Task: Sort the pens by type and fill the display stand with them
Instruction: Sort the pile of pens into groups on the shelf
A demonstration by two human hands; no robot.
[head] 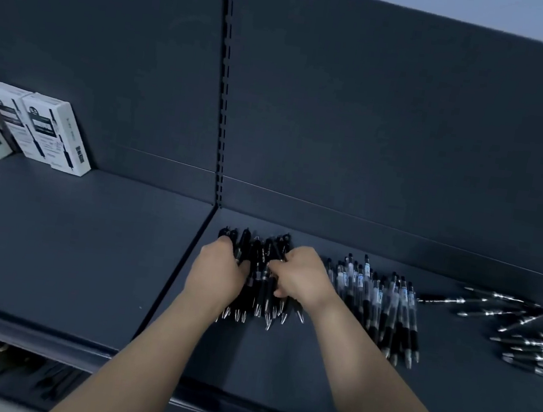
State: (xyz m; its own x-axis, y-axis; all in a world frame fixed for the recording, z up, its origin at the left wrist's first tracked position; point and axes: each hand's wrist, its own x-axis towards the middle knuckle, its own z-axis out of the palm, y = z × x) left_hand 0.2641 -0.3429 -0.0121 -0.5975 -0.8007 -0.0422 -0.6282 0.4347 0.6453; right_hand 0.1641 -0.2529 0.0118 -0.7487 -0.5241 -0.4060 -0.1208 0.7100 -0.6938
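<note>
Black pens (256, 273), white boxes (55, 134)

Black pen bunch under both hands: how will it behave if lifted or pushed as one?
Each looks rigid, but the black pens lie unbound on the shelf, so a lifted bunch would probably splay unless left hand and right hand squeeze both sides. Barrels look round: pushed sideways, they'd likely roll. Metal tips sit uneven, so some may slip out.
</note>
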